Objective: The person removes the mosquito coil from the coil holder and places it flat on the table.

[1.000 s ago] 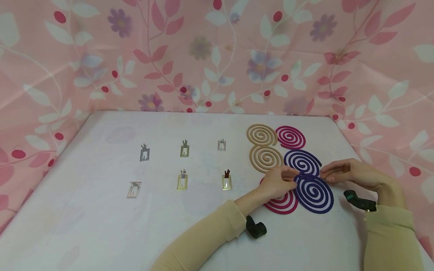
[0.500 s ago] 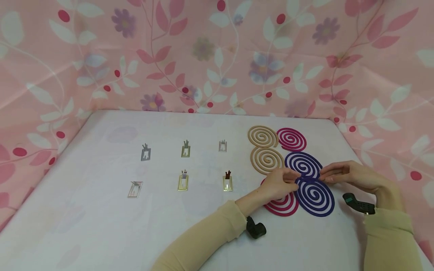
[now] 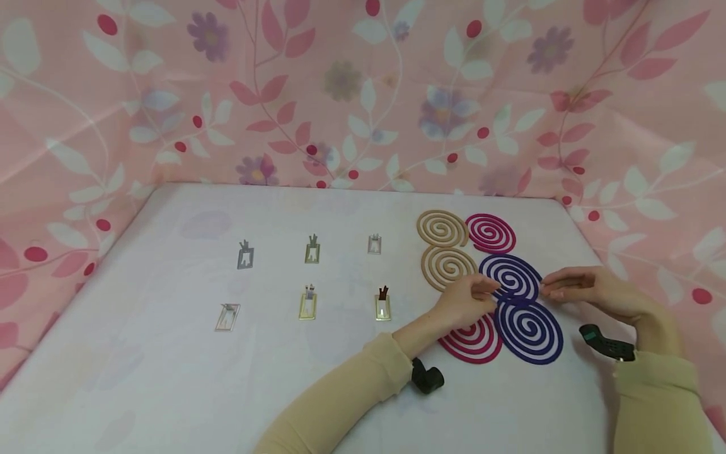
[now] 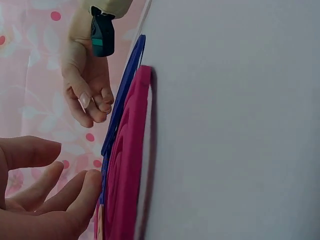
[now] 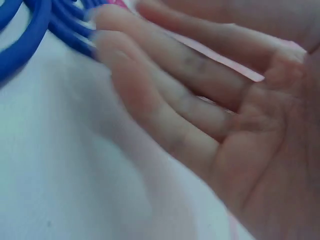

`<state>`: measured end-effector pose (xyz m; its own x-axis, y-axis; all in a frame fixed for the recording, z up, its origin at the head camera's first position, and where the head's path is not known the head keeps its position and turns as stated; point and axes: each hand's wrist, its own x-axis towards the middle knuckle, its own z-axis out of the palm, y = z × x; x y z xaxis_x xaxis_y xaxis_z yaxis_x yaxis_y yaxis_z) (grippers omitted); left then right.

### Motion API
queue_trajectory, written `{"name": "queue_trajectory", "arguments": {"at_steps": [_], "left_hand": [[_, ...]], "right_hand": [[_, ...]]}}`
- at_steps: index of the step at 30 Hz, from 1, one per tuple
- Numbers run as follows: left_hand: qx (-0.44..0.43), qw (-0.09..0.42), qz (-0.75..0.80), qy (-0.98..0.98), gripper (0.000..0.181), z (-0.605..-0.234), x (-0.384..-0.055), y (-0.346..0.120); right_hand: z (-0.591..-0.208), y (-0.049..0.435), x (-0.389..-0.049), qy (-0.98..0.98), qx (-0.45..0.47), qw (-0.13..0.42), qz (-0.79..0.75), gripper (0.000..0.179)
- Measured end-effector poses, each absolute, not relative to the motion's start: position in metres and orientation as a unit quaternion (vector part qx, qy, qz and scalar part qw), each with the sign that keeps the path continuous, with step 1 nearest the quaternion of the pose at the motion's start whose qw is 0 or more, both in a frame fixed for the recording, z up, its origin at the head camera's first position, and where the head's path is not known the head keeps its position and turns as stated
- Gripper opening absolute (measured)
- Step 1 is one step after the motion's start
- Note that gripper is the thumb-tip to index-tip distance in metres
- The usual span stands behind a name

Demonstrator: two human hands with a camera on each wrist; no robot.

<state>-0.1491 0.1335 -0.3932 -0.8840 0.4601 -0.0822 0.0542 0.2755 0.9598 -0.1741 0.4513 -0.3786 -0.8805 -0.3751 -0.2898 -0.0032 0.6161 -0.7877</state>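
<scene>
Several spiral mosquito coils lie grouped at the table's right. My left hand [image 3: 462, 304] hovers over the pink coil [image 3: 473, 343], its relaxed fingertips beside the spot where two blue coils meet. In the left wrist view, the thumb and fingers of that hand stand apart with nothing between them. The far blue coil [image 3: 510, 277] overlaps the upper edge of the near blue coil [image 3: 529, 331]. On the other side, my right hand [image 3: 601, 293] reaches in with its fingers extended, tips right at the far blue coil's outer edge; in the right wrist view its palm is bare.
Two tan coils [image 3: 442, 228] and another pink coil [image 3: 491, 233] lie farther back. Left of them, small metal frames with upright prongs stand in two rows, among them a gold one [image 3: 307, 306] and a silver one [image 3: 227, 317]. Floral cloth [image 3: 340, 94] hangs behind the table.
The far blue coil has turned and shifted slightly toward the near one, its loose end swinging in at the right. My left fingers have eased apart from the coils' meeting point.
</scene>
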Motion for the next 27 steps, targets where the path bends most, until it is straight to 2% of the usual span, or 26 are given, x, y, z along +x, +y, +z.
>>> {"name": "queue_trajectory", "arguments": {"at_steps": [3,6,9,12,18,22,27], "left_hand": [[0.175,0.134,0.537,0.814,0.036,-0.391,-0.155,0.128],[0.202,0.067,0.469,0.857,0.037,-0.388,-0.162,0.121],[0.23,-0.002,0.391,0.891,0.038,-0.382,-0.169,0.111],[0.226,-0.033,0.323,0.918,0.041,-0.375,-0.174,0.101],[0.183,0.004,0.243,0.953,0.047,-0.365,-0.179,0.079],[0.185,0.039,0.206,0.96,0.052,-0.36,-0.177,0.061],[0.178,0.058,0.151,0.971,0.053,-0.359,-0.174,0.02]], "right_hand": [[-0.372,0.446,-0.174,0.901,-0.102,0.152,-0.394,0.037],[-0.362,0.436,-0.175,0.928,-0.087,0.106,-0.347,0.038],[-0.351,0.423,-0.178,0.941,-0.059,0.098,-0.319,0.046],[-0.347,0.41,-0.182,0.947,-0.046,0.089,-0.305,0.054],[-0.346,0.395,-0.183,0.967,-0.056,0.048,-0.244,0.062],[-0.341,0.389,-0.184,0.974,-0.065,0.045,-0.214,0.07],[-0.348,0.376,-0.186,0.968,-0.121,0.02,-0.219,0.063]]}}
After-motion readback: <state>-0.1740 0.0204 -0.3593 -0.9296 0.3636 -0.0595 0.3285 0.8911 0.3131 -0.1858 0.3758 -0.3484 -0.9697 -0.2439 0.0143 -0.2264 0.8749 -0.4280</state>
